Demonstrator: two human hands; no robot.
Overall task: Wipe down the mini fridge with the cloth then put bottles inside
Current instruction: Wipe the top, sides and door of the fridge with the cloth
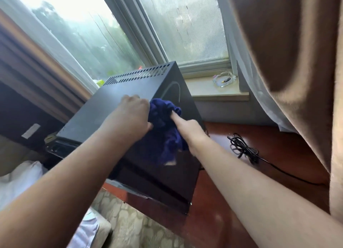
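While 2 hands grip 1 cloth (165, 121), left hand (133, 116), right hand (191, 132), 1 fridge (115, 106).

Bright window (83, 30) backlight, dim foreground, wide-angle warping.

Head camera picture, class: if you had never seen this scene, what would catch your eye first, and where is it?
Both hands meet at the centre on a dark blue cloth, the left hand gripping it and the right hand pressing it with a pointed finger against the top front edge of the black mini fridge. Behind is a large misted window, and a coiled black cable lies on the reddish wooden surface at right.
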